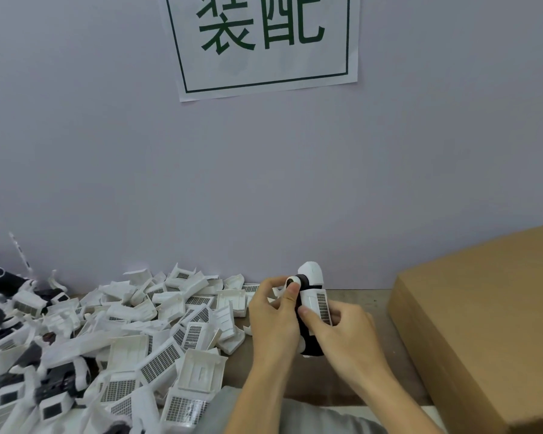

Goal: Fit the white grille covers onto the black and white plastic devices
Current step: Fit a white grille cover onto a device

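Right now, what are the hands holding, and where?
A black and white device. Left hand pinches its top; right hand presses the white grille cover on its side.

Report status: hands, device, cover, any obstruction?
Both hands, left and right, grip black and white plastic device. White grille cover pressed against it. Nothing blocking.

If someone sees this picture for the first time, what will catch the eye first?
First, the big paper sign with green characters, high on the wall. Next, the heap of white grille covers spread across the left of the table. At centre, the left hand and right hand grip a black and white device, beside a cardboard box on the right.
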